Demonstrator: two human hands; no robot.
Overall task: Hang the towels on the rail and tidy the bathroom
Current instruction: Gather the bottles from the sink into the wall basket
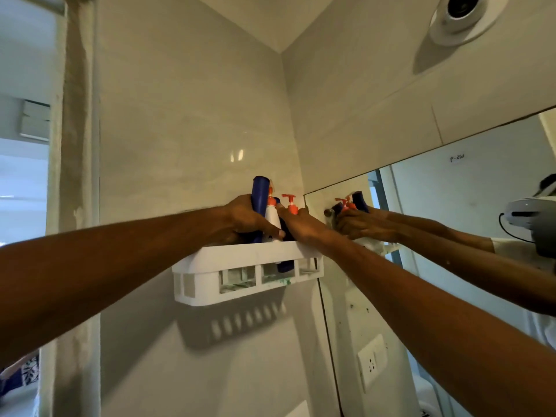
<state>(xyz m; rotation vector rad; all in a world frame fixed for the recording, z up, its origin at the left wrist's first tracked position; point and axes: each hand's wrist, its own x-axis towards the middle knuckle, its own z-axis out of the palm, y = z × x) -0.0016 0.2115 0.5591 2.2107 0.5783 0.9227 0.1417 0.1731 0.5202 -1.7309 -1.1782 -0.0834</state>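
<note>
A white plastic wall shelf (240, 260) is fixed to the tiled wall at about head height. Standing in it are a tall dark blue bottle (260, 197), a white bottle with an orange pump (273, 218), and a second orange pump bottle (291, 206) further right. My left hand (246, 219) is wrapped around the blue bottle and the white bottle together, above the shelf rim. My right hand (301, 224) is closed around the second pump bottle; its body is mostly hidden. No towel or rail is in view.
A large mirror (451, 236) on the right wall reflects my arms and the bottles. A white wall socket (371, 361) shows in the mirror, low down. A round white fixture (460, 16) sits high on the right wall. A doorway (24, 176) opens at the left.
</note>
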